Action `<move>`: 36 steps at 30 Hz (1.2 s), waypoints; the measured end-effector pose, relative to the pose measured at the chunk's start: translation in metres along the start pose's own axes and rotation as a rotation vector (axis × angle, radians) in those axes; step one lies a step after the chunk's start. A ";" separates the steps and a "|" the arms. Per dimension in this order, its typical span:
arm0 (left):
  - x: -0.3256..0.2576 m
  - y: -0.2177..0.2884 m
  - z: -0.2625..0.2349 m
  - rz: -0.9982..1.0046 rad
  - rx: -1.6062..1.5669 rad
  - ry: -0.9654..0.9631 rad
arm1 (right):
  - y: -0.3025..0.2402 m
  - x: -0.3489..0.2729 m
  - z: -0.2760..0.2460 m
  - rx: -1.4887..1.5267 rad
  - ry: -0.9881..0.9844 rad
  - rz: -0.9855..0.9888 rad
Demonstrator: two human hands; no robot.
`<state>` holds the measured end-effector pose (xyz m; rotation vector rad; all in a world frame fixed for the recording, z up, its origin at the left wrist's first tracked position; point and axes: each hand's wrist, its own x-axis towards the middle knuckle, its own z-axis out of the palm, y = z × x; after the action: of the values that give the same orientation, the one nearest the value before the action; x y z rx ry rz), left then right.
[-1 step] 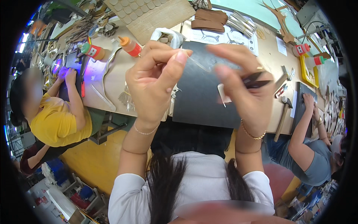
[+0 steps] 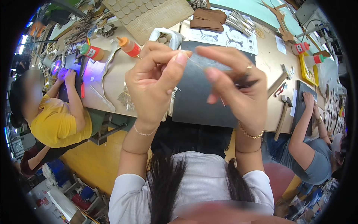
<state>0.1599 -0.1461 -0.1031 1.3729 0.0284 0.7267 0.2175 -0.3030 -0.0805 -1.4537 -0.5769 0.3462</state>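
Observation:
Raised over a dark work mat (image 2: 201,104), my left hand (image 2: 153,80) pinches one end of a thin pale strand (image 2: 197,64) between thumb and forefinger. From there the strand runs to the right, towards the thumb of my right hand (image 2: 244,97). That hand is partly smeared by motion, its thumb and forefinger apart. A dark slim tool (image 2: 247,83) is tucked in its palm under the curled fingers; most of it is hidden, so I cannot tell its exact kind. The fingertips of my two hands are close but apart.
Glue bottles (image 2: 129,46) and a white bag (image 2: 175,37) of small brown pieces stand beyond my left hand. Brown strips (image 2: 207,19) lie on printed sheets. A hammer (image 2: 284,115) lies at right. Co-workers sit on the left (image 2: 61,119) and right (image 2: 311,156).
My right hand has moved left, closer to my left hand, and its thumb has come nearer the strand. My left hand has kept its pinch in place.

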 end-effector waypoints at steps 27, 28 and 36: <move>-0.033 -0.049 0.024 -0.333 -0.056 -0.212 | 0.049 -0.018 -0.047 -0.311 0.092 -0.001; -0.037 -0.063 0.029 -0.393 -0.095 -0.196 | 0.054 -0.024 -0.057 -0.368 0.118 0.079; -0.080 -0.158 0.023 0.320 0.917 -0.846 | 0.135 -0.062 -0.098 -0.224 0.306 0.612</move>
<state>0.1783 -0.2074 -0.2695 2.5208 -0.6035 0.3217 0.2382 -0.4048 -0.2255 -1.8447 0.0941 0.5344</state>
